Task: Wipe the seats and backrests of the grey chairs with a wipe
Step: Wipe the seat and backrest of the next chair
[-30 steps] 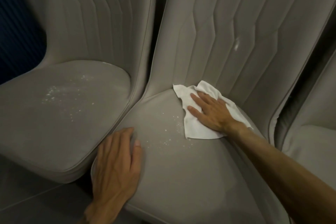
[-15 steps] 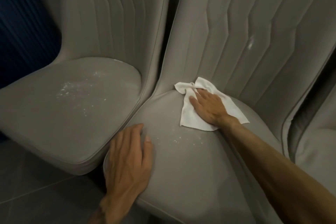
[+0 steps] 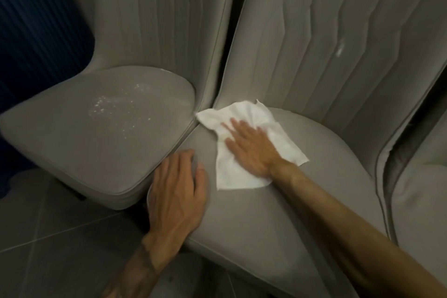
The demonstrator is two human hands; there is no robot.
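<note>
- White and rumpled, the wipe (image 3: 244, 112) lies spread on the middle chair's seat (image 3: 254, 225), at its back left corner. One corner of it reaches the gap beside the left chair's seat (image 3: 72, 147), and its far edge lies against the foot of the middle backrest (image 3: 302, 43).
- Your right hand (image 3: 252, 152) presses flat on the wipe. The fingers are straight and slightly spread, pointing toward the left chair, and none of them curls round the cloth. The palm covers the near half of the wipe.
- Your left hand (image 3: 177, 191) rests flat on the same seat at its front left edge. Its fingers are relaxed and close together, and it grasps nothing. It lies just beside the wipe's near left corner, apart from it.
- The left chair's seat carries a scatter of white specks (image 3: 104, 106) across its middle, apart from the wipe.
- The middle backrest has a small white smear (image 3: 339, 49) on its right part, among the stitched zigzag ribs.
- You can see only part of a third grey chair (image 3: 420, 201) at the right edge, close beside the middle one.
- Grey floor tiles (image 3: 48, 237) lie below the seats.
- A dark blue ribbed wall (image 3: 31, 31) stands behind the left chair.
</note>
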